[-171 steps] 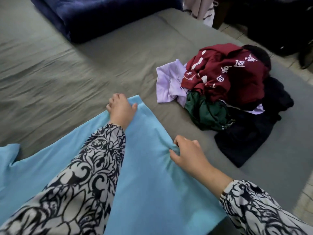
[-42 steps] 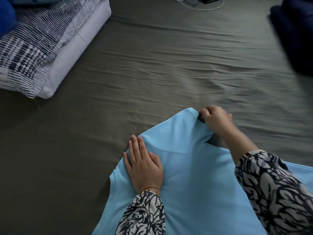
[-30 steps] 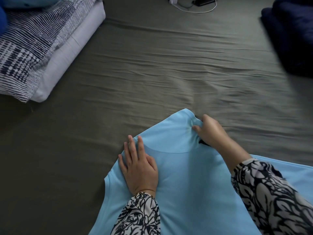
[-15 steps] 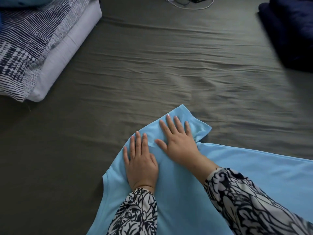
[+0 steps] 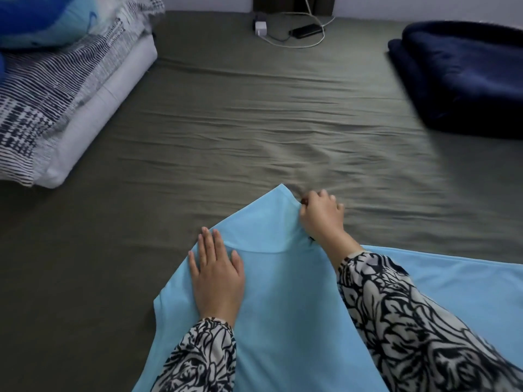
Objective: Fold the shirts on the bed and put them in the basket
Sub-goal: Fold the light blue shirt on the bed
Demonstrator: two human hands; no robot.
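Right grip (image 5: 321, 215) pinching shirt (image 5: 288, 306); left (image 5: 216, 274) flat

Both arms wear long sleeves in a white fabric printed with bold black swirling leaf and floral shapes. The left sleeve (image 5: 198, 357) ends in a gathered cuff at the wrist. The right sleeve (image 5: 410, 329) hangs looser and fuller, and both hands are bare, with 0 rings or watches showing.
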